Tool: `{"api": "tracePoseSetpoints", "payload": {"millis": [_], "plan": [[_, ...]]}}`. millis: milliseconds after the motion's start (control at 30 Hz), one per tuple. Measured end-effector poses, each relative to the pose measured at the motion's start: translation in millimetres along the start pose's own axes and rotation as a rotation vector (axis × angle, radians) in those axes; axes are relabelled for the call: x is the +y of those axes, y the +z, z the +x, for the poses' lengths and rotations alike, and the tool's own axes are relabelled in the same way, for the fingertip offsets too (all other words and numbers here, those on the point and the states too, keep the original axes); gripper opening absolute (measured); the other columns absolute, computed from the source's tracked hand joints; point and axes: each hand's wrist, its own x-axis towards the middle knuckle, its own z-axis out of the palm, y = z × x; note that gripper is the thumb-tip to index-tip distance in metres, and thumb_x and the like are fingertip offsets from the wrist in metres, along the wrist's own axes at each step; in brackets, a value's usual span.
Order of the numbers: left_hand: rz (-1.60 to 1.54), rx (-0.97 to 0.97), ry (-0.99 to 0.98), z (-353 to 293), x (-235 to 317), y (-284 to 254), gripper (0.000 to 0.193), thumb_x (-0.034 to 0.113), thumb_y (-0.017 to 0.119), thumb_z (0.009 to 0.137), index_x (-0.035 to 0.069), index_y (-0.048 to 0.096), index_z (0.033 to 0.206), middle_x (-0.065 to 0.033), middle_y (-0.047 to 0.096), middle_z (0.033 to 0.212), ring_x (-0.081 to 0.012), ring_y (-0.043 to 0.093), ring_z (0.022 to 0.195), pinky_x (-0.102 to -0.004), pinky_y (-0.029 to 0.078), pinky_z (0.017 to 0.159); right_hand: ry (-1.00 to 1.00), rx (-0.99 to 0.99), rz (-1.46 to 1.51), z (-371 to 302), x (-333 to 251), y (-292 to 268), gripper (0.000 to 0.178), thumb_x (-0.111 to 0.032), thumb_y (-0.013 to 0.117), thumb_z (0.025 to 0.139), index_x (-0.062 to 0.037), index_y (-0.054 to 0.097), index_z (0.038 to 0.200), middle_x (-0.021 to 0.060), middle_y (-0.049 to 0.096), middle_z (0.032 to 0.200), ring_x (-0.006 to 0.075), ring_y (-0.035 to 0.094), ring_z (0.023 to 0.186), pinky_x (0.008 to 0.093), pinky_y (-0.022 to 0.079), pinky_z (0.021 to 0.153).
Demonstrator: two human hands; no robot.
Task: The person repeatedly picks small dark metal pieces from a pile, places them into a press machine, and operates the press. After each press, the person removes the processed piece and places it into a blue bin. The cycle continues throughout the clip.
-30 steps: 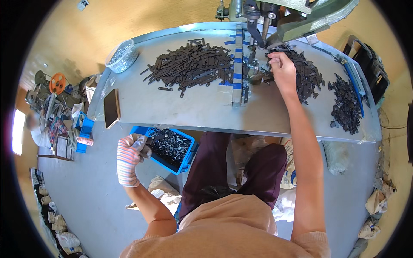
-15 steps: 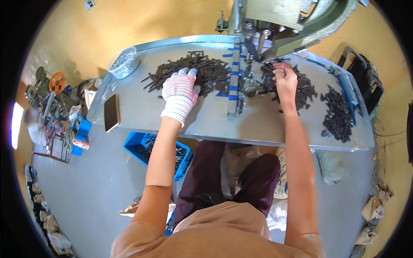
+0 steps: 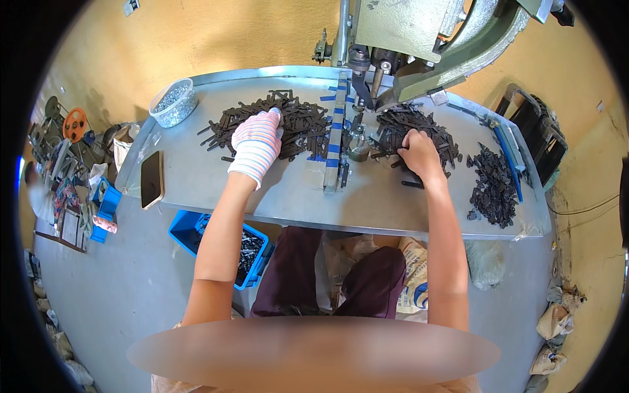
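My left hand (image 3: 257,145), in a white glove with coloured stripes, reaches into a heap of flat black strips (image 3: 298,124) left of the divider. Its fingers look drawn together at the heap; anything between them is hidden. Bare, my right hand (image 3: 420,156) is at the near edge of a second heap of black strips (image 3: 409,121), right of the divider. The thumb and fingers there are bent together in a pinch, and what they hold cannot be made out. Between the heaps runs a metal divider bar (image 3: 335,137) with blue tape, beside a small clear bottle (image 3: 358,145).
A green machine (image 3: 406,29) overhangs the table's back. On the metal table (image 3: 275,203) are a clear tub of small shiny parts (image 3: 174,105), a phone (image 3: 152,180) and smaller black pieces (image 3: 493,187). A blue bin (image 3: 187,229) stands below the front edge.
My right hand has come down from beside the machine to the near side of the right heap. My left hand stays at its heap, fingers more gathered. The whole view has shifted slightly.
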Motion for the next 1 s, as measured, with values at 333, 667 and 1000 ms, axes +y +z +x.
{"api": "tracePoseSetpoints", "payload": {"millis": [333, 667, 1000], "plan": [[-0.913, -0.369, 0.211, 42, 49, 2, 0.016, 0.000, 0.053, 0.080, 0.006, 0.062, 0.092, -0.0018, 0.055, 0.063, -0.0089, 0.043, 0.050, -0.0235, 0.036, 0.046, -0.059, 0.011, 0.065, 10, 3, -3, 0.016, 0.001, 0.048, 0.069, 0.0003, 0.055, 0.083, 0.0220, 0.058, 0.087, 0.0382, 0.054, 0.086, 0.0436, 0.042, 0.076], [-1.340, -0.466, 0.177, 50, 63, 23, 0.015, 0.002, 0.059, 0.079, 0.004, 0.063, 0.093, -0.0002, 0.060, 0.072, -0.0063, 0.047, 0.058, -0.0207, 0.040, 0.051, -0.122, 0.127, 0.433, 12, -15, -2, 0.010, 0.001, 0.050, 0.075, 0.0012, 0.054, 0.085, 0.0102, 0.055, 0.071, 0.0224, 0.055, 0.061, 0.0305, 0.044, 0.056], [-1.470, -0.476, 0.074, 38, 77, 16, 0.019, -0.007, 0.057, 0.075, 0.001, 0.063, 0.092, -0.0019, 0.061, 0.076, -0.0057, 0.051, 0.065, -0.0205, 0.044, 0.057, -0.005, -0.252, 1.052, 4, -51, -8, 0.009, -0.011, 0.054, 0.083, -0.0042, 0.056, 0.088, -0.0048, 0.046, 0.061, 0.0013, 0.034, 0.048, 0.0173, 0.025, 0.042]]}}
